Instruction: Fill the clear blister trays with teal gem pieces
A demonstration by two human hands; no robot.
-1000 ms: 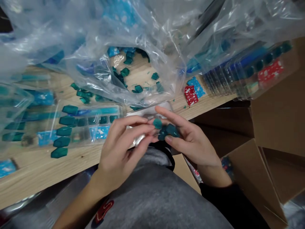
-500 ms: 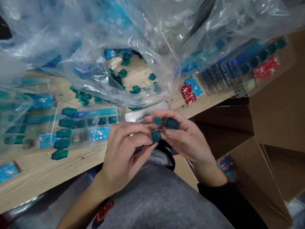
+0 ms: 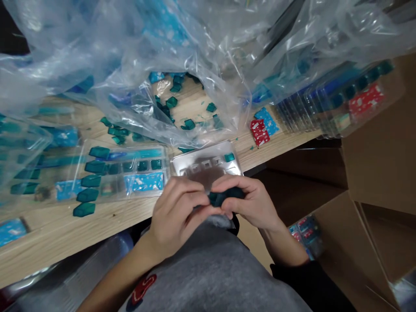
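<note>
My left hand (image 3: 183, 212) is closed, its thumb and fingertips pinching one end of a teal faceted piece (image 3: 213, 198). My right hand (image 3: 251, 201) wraps its thumb and fingers around a darker teal faceted piece (image 3: 232, 193), touching the first. Fingers partly cover both, so I cannot tell whether they are joined. Just beyond the hands, a clear plastic tray (image 3: 182, 162) lies at the table edge with a teal piece (image 3: 229, 157) in its far right compartment. The tray's near part is hidden by my hands.
Left of it, a filled clear tray (image 3: 165, 151) holds teal cubes and a blue printed packet (image 3: 144, 181). Several teal pieces (image 3: 86, 195) line its left side. Large plastic bags (image 3: 130, 56) cover the back. Stacked trays (image 3: 302, 108) and a cardboard box (image 3: 373, 160) stand right.
Both hands have come down toward my body, uncovering more of the tray and its teal piece. The pieces between my fingers, apart before, are now together.
</note>
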